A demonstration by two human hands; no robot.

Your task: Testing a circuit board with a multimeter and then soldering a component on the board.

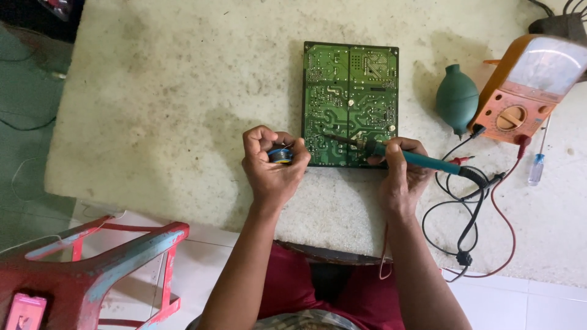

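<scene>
While left hand point(273, 160) fists solder spool point(281, 155), right hand point(400, 168) grips soldering iron point(422, 161).

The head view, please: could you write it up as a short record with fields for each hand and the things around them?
surface: worn pale table
left hand: closed around a small spool of solder
right hand: grips a teal soldering iron, tip on the board
board: green circuit board, lying flat, solder side up
to the right: green rubber blower bulb, orange multimeter, small screwdriver, black and red leads
lower left: red stool
</scene>
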